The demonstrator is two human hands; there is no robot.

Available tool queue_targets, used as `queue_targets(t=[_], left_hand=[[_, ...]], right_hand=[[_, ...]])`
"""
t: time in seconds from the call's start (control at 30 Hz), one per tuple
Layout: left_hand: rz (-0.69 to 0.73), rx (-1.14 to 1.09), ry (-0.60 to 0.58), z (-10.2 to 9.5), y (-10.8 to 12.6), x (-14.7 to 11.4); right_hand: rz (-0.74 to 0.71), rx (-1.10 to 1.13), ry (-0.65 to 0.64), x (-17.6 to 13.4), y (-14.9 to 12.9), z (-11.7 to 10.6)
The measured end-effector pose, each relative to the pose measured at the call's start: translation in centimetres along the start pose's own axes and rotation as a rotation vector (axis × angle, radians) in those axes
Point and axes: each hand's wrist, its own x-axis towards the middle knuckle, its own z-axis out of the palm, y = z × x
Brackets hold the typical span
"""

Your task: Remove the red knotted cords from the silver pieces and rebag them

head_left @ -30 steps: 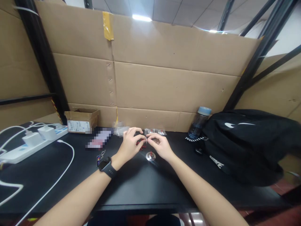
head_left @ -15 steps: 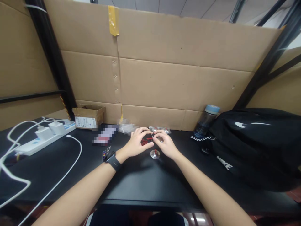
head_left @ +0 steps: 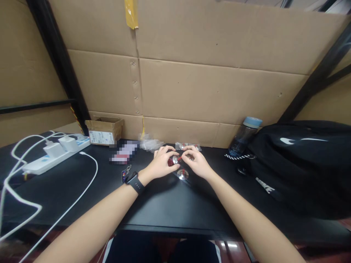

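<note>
Disc [head_left: 175, 160]: silver, is sitting between the two hands, just above the second disc in view, the red strap showing at its right side
Strap [head_left: 180, 158]: red, is running from the disc to the right fingertips
Right hand [head_left: 196, 163]: thumb and fingertips are closing on the strap, the grip pinching it
Left hand [head_left: 161, 163]: thumb and fingers are curving around the disc; whether this grip is pressing on it, cannot tell
Red bundle [head_left: 170, 162]: is showing inside the curve of the left hand, partly hidden, too small to make out
Second disc [head_left: 182, 177]: silver with a red centre, is lying on the tabletop [head_left: 170, 208] just in front of the hands
Packets [head_left: 188, 147]: clear, red bits inside, are lying just behind the hands
Bags [head_left: 150, 143]: clear, crumpled, are resting behind the left hand
Watch [head_left: 136, 183]: dark, is circling the left wrist
Keychain [head_left: 125, 176]: is lying just beside the watch
Box [head_left: 101, 134]: cardboard, open, is standing at the back left
Power strip [head_left: 41, 164]: white, is carrying two plugs at far left
Bottle [head_left: 240, 142]: blue-lidded, is standing beside the backpack [head_left: 296, 179], black, at far right
Striped band [head_left: 237, 157]: is lying in front of the bottle
</note>
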Motion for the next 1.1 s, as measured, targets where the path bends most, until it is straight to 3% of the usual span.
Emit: queue_targets(t=[0.2, 0.43, 0.67, 0.9, 1.0, 1.1], left_hand=[[0.019, 0.054, -0.069, 0.1, -0.3, -0.1], [0.052, 0.066, -0.123, 0.5, -0.9, -0.3], [0.129, 0.075, -0.189, 0.6, -0.1, -0.5], [0.323, 0.156, -0.215, 0.8, 1.5, -0.8], [0.348, 0.218, -0.210, 1.0, 1.7, -0.7], [0.376, 0.256, -0.213, 1.2, 1.9, -0.6]], right_hand=[[-0.066, -0.152, -0.008, 0.1, 0.2, -0.7], [-0.116, -0.331, -0.151, 0.1, 0.1, -2.8], [-0.039, -0.457, -0.397, 0.1, 0.6, -5.4], [0.062, -0.490, -0.494, -0.3, 0.3, -5.6], [0.116, -0.623, -0.569, -0.4, -0.5, -5.5], [0.213, -0.831, -0.553, -0.5, -1.4, -5.2]])
